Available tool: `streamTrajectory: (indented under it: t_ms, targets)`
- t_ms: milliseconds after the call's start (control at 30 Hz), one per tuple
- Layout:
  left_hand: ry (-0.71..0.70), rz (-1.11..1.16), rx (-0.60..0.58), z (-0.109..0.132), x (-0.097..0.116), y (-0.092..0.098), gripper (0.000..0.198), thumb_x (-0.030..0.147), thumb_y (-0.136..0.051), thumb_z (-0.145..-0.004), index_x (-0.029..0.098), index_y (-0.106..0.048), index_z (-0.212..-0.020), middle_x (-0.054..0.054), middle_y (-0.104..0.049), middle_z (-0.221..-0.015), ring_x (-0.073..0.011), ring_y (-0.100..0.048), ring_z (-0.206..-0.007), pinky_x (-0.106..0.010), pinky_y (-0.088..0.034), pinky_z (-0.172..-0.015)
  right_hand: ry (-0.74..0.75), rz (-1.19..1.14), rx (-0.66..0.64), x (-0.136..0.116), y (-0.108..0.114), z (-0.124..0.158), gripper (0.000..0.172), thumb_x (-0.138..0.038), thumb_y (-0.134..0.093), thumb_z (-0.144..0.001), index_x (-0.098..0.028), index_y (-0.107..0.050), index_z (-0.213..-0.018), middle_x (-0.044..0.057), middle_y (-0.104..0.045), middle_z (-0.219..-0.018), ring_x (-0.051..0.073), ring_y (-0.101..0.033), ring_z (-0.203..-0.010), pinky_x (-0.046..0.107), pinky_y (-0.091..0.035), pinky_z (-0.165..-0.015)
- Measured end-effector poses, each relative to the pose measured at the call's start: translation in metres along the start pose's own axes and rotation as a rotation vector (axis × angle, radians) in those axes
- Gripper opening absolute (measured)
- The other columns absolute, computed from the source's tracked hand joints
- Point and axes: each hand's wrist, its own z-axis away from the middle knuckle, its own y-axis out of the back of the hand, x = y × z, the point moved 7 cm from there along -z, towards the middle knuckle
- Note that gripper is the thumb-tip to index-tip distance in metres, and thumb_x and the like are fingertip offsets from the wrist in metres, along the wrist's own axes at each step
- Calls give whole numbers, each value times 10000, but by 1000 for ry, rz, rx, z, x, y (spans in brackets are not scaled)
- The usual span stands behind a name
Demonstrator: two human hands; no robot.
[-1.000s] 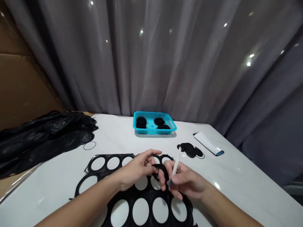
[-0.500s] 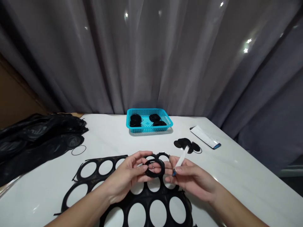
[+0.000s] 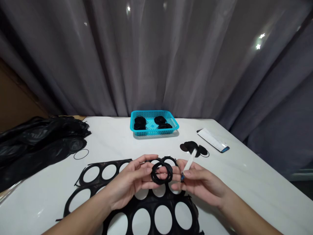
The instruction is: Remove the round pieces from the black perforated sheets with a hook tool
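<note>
My left hand [image 3: 132,184] pinches a black ring [image 3: 161,173] by its left edge and holds it up above the table. My right hand [image 3: 195,182] touches the ring's right side with its fingertips while gripping a thin white tool with a dark tip [image 3: 187,165]. Beneath both hands lies a black sheet with round cut-out holes [image 3: 149,209].
A blue basket [image 3: 154,123] with black discs stands at the back of the white table [image 3: 244,176]. Black cut-out discs [image 3: 193,148] and a white card [image 3: 214,139] lie to the right. A pile of black sheets [image 3: 36,143] and a loose thin ring [image 3: 81,154] are at the left.
Both hands have lifted the black ring off the sheet and turned it to face the camera. The view has tilted slightly upward.
</note>
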Motion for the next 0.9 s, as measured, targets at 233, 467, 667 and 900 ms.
streamTrajectory:
  t_ms: [233, 467, 667, 900]
  targets:
    - [21, -33, 15, -5, -9, 1, 458, 257, -766, -867, 192, -578, -1279, -56, -597, -991, -198, -656, -950, -370, -560, -865, -26, 32, 36, 5, 1, 1, 180, -143, -695, -860, -145, -517, -889, 143, -641, -1089, 265, -613, -1142, 405, -467, -950]
    - [-19, -18, -44, -3, -7, -3, 434, 194, -781, -847, 205, -602, -1242, -36, -601, -968, -195, -672, -970, -321, -571, -839, -12, 28, 84, 5, 7, 3, 194, -154, -743, -825, -141, -561, -892, 102, -634, -1046, 262, -634, -1069, 420, -492, -928]
    - [-45, -43, -70, -1, -6, -6, 406, 200, -755, -875, 217, -596, -1248, -32, -615, -969, -170, -681, -935, -309, -577, -833, 0, 24, 98, 5, 10, 3, 175, -154, -750, -820, -134, -593, -893, 69, -627, -961, 220, -658, -937, 387, -505, -888]
    - [-45, -92, -18, 0, -3, -7, 467, 260, -788, -845, 211, -586, -1263, -31, -609, -953, -175, -674, -925, -292, -567, -804, -10, 41, 100, 6, 11, 3, 184, -164, -745, -829, -137, -572, -885, 114, -642, -1030, 250, -652, -1006, 380, -490, -889]
